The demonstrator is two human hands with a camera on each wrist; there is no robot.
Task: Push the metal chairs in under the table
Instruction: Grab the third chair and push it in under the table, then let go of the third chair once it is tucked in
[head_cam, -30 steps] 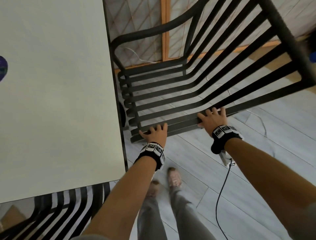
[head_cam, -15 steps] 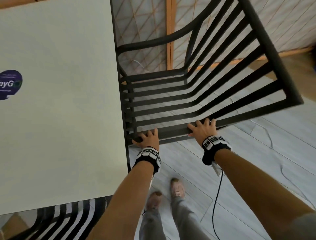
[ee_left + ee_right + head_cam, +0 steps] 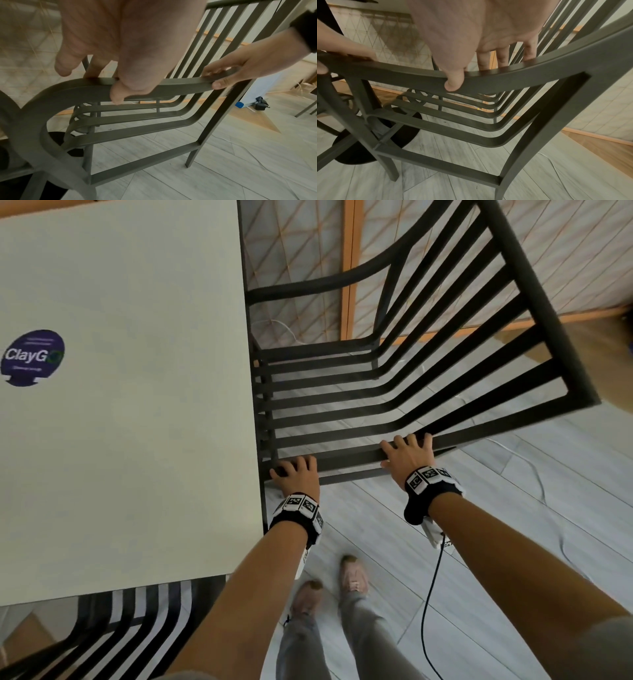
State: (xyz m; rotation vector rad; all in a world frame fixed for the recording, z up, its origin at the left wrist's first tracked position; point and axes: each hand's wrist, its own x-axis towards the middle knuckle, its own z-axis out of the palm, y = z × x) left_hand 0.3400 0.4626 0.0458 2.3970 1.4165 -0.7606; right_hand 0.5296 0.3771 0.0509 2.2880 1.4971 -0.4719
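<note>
A dark metal slatted chair (image 3: 546, 313) stands at the right side of the white table (image 3: 137, 440), its seat front at the table's edge. Both hands hold its near armrest (image 3: 349, 462). My left hand (image 3: 296, 474) grips the front end beside the table edge, fingers over the top and thumb on the near side (image 3: 118, 97). My right hand (image 3: 406, 455) grips the same armrest (image 3: 539, 73) further back by the backrest, thumb (image 3: 453, 83) on the near face. A second slatted chair (image 3: 130, 621) shows at the table's near edge.
The table's black round base (image 3: 368, 148) sits on the grey plank floor under the chair's front. A thin white cable (image 3: 534, 474) lies on the floor to the right. My feet (image 3: 352, 575) stand just behind the armrest. A lattice wall panel (image 3: 298, 251) is beyond the chair.
The chair has slid left toward the table, its seat front now at the table edge. Both hands have kept their hold on the armrest, and my feet have stepped along.
</note>
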